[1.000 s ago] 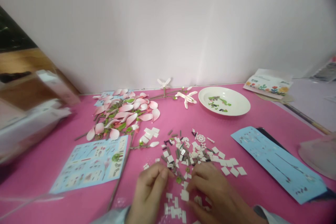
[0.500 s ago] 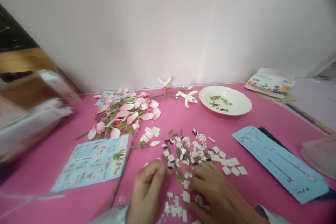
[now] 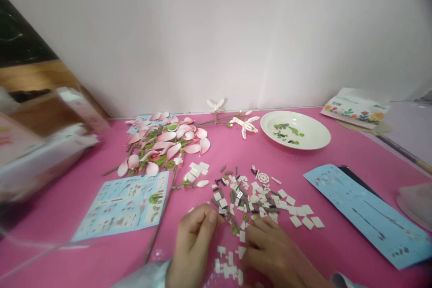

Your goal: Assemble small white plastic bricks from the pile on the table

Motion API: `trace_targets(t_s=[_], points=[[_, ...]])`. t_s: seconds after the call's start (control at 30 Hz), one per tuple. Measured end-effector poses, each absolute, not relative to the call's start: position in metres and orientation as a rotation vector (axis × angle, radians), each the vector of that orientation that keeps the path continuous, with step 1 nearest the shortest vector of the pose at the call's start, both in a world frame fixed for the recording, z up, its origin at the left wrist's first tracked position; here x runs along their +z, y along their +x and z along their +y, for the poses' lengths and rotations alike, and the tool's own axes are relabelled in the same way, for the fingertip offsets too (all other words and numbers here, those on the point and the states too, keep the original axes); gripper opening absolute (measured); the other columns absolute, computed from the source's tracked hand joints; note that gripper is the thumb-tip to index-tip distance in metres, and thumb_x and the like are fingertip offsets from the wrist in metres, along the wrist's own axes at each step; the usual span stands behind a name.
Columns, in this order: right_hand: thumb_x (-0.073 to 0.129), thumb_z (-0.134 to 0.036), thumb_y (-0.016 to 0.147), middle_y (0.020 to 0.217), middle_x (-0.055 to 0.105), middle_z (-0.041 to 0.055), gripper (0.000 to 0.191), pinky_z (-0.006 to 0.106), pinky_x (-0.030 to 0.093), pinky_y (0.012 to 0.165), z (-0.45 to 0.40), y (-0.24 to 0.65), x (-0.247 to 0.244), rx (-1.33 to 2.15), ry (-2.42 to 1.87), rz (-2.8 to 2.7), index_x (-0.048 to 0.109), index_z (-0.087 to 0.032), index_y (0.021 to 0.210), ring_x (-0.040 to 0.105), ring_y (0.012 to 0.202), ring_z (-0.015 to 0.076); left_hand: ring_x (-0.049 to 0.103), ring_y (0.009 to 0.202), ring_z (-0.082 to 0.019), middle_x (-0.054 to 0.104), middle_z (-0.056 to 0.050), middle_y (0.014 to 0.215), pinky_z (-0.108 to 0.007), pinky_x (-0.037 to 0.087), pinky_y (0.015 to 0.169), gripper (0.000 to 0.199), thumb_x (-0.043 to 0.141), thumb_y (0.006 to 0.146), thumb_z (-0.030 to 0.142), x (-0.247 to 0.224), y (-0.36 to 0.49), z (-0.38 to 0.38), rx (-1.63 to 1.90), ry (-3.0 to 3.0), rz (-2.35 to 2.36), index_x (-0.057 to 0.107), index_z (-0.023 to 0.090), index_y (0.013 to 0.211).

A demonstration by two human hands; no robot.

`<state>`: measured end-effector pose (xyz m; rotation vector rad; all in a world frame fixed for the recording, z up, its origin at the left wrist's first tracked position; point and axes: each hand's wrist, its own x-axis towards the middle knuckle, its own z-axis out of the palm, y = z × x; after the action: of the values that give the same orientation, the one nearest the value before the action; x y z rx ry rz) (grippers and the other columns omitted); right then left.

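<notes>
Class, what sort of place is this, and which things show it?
Probably a craft table, judging by the loose pieces, the printed sheets and the pink petals.

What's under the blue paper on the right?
A dark, flat thing pokes out past the right-hand edge of the blue paper. The rest is covered, so I can't tell what it is.
</notes>
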<state>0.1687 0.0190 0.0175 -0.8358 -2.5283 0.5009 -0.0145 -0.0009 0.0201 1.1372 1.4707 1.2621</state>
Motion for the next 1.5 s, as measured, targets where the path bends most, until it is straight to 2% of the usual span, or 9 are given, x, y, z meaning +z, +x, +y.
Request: trace_targets(t_s=[0.27, 0.57, 0.83, 0.93, 1.03, 1.13, 1.23, 1.33, 1.5], points=[[0.06, -0.017, 0.081, 0.078, 0.064, 0.0029, 0.011, 0.038, 0.042, 0.076, 0.016, 0.165, 0.005, 0.377, -0.812, -2.561, 0.057, -0.022, 0.072, 0.055, 0.072, 0.0212, 0.041, 0.058, -0.013, 0.046, 0.003, 0.059, -0.023, 0.032, 0.055, 0.033, 0.049, 0.093, 0.034, 0.02, -0.015, -0.003, 1.253, 1.188, 1.459, 0.058, 0.017, 0.067], [0.063, -0.028, 0.085, 0.078, 0.064, 0.0013, 0.014, 0.036, 0.042, 0.079, 0.015, 0.164, -0.004, 0.347, -0.784, -2.544, 0.059, -0.022, 0.073, 0.055, 0.074, 0.0197, 0.042, 0.059, -0.014, 0.048, 0.002, 0.061, -0.024, 0.033, 0.056, 0.033, 0.049, 0.093, 0.035, 0.02, -0.015, -0.002, 1.24, 1.206, 1.455, 0.059, 0.017, 0.068], [0.056, -0.015, 0.084, 0.071, 0.059, 0.0018, 0.013, 0.033, 0.043, 0.069, 0.023, 0.175, 0.026, 0.401, -0.827, -2.316, 0.061, -0.022, 0.074, 0.055, 0.07, 0.0184, 0.039, 0.057, -0.014, 0.043, 0.003, 0.058, -0.024, 0.032, 0.055, 0.035, 0.05, 0.091, 0.038, 0.015, -0.015, -0.002, 1.073, 1.349, 1.318, 0.051, 0.018, 0.062], [0.06, -0.015, 0.083, 0.07, 0.059, 0.0014, 0.009, 0.034, 0.044, 0.068, 0.026, 0.176, 0.03, 0.37, -0.825, -2.227, 0.063, -0.022, 0.078, 0.054, 0.068, 0.0183, 0.041, 0.058, -0.014, 0.047, 0.001, 0.062, -0.025, 0.032, 0.055, 0.029, 0.051, 0.089, 0.038, 0.013, -0.015, -0.006, 0.946, 1.389, 1.225, 0.058, 0.017, 0.071], [0.06, -0.016, 0.085, 0.071, 0.06, 0.0014, 0.007, 0.034, 0.044, 0.07, 0.025, 0.174, 0.03, 0.364, -0.8, -2.196, 0.064, -0.022, 0.082, 0.055, 0.07, 0.0184, 0.041, 0.058, -0.014, 0.047, 0.001, 0.064, -0.025, 0.03, 0.054, 0.019, 0.057, 0.085, 0.034, 0.008, -0.015, -0.009, 0.87, 1.408, 1.195, 0.063, 0.017, 0.079], [0.059, -0.017, 0.086, 0.07, 0.06, 0.0008, 0.01, 0.034, 0.045, 0.07, 0.024, 0.173, 0.028, 0.382, -0.776, -2.192, 0.063, -0.022, 0.08, 0.055, 0.069, 0.0179, 0.039, 0.055, -0.013, 0.045, 0.003, 0.06, -0.024, 0.028, 0.052, 0.013, 0.058, 0.082, 0.028, 0.003, -0.013, -0.01, 0.861, 1.374, 1.19, 0.06, 0.017, 0.076], [0.06, -0.019, 0.084, 0.074, 0.061, 0.0015, 0.005, 0.035, 0.045, 0.074, 0.025, 0.175, 0.027, 0.384, -0.786, -2.19, 0.064, -0.023, 0.086, 0.057, 0.074, 0.0194, 0.037, 0.051, -0.011, 0.043, 0.004, 0.056, -0.024, 0.025, 0.049, 0.012, 0.057, 0.081, 0.025, 0.002, -0.011, -0.009, 0.869, 1.302, 1.193, 0.056, 0.018, 0.072], [0.054, -0.014, 0.083, 0.082, 0.062, 0.0043, 0.014, 0.036, 0.044, 0.076, 0.029, 0.177, 0.026, 0.375, -0.883, -2.191, 0.062, -0.021, 0.092, 0.056, 0.08, 0.0216, 0.035, 0.049, -0.011, 0.042, 0.005, 0.055, -0.023, 0.025, 0.048, 0.016, 0.057, 0.08, 0.028, 0.007, -0.011, -0.004, 0.9, 1.193, 1.228, 0.053, 0.018, 0.068], [0.046, -0.004, 0.074, 0.075, 0.056, 0.0052, 0.02, 0.038, 0.037, 0.068, 0.037, 0.179, 0.021, 0.385, -1.215, -2.255, 0.06, -0.019, 0.074, 0.048, 0.072, 0.023, 0.037, 0.051, -0.012, 0.041, 0.005, 0.054, -0.023, 0.029, 0.05, 0.021, 0.058, 0.076, 0.032, 0.021, -0.013, 0.002, 0.972, 1.116, 1.295, 0.049, 0.019, 0.062]])
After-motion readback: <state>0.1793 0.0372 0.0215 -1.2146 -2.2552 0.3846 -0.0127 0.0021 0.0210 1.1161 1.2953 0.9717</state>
